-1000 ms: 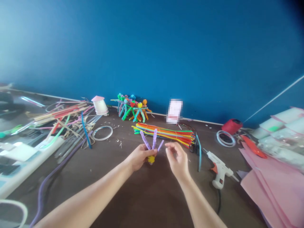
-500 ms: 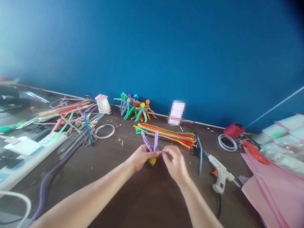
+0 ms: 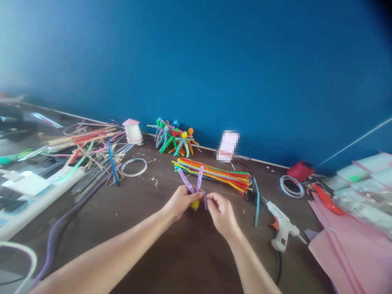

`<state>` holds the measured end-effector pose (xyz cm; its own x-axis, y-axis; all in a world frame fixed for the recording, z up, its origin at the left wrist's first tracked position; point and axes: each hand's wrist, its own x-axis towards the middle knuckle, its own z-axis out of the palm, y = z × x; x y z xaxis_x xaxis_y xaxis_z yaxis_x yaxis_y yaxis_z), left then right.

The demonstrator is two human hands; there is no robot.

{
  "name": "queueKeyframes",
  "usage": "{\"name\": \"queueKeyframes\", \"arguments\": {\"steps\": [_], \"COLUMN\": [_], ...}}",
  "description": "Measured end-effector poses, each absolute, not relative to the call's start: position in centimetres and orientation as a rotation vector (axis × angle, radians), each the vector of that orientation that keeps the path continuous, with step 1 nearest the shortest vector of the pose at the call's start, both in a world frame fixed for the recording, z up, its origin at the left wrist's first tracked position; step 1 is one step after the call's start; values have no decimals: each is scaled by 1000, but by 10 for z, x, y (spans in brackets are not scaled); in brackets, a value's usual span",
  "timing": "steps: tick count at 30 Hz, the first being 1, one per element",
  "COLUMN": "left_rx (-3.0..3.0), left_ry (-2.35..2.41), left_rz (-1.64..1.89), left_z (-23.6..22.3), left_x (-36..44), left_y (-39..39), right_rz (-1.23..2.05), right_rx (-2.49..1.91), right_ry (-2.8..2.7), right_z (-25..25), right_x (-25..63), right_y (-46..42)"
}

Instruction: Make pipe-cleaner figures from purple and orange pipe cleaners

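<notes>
A small pipe cleaner figure [image 3: 199, 179] with fuzzy purple limbs and a yellow head [image 3: 195, 204] is pinched between the thumb and fingers of my left hand [image 3: 183, 201]. Two purple limbs point up and away from me; the yellow part hangs below my thumb. To its right, my right hand [image 3: 221, 208] is closed, thumb against forefinger, on another purple pipe cleaner piece [image 3: 205, 201] that hangs down between the hands. Whether that piece joins the figure is hidden by my left fingertips.
Beyond my hands lies a bundle of coloured pipe cleaners [image 3: 214, 173], with several finished figures [image 3: 177, 139] behind it. A glue gun [image 3: 283, 226] and pink sheets [image 3: 346, 249] are at right. A power strip [image 3: 39, 204] and loose strips [image 3: 85, 141] fill the left.
The purple piece at my right fingertips has swung from pointing sideways to hanging downward. My right hand has dropped slightly, and the figure has shifted a little left.
</notes>
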<state>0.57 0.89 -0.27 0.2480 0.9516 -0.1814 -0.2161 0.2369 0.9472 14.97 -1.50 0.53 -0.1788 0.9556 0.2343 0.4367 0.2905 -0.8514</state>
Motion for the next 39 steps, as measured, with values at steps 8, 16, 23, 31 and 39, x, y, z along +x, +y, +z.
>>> {"name": "queueKeyframes", "arguments": {"steps": [8,16,23,31,39], "left_rx": [730,773,1282,1898,945], "left_ry": [928,945,1057,899,851], "left_rz": [920,885,890,989,895], "left_z": [2,3,-1,11,1], "left_x": [3,2,-1,-6,4], "left_y": [11,11,13,9,5], "right_rz": [419,216,460,1274,1041], "right_rx": [-1233,-1189,-1252,-1294,-1261], "right_ry": [-1923,-1989,-1836,-1405,-1278], "right_z": [4,12,11,5,5], "right_x": [153,155,154,156,157], "right_y": [-13,-14,-13,-8,-8]}}
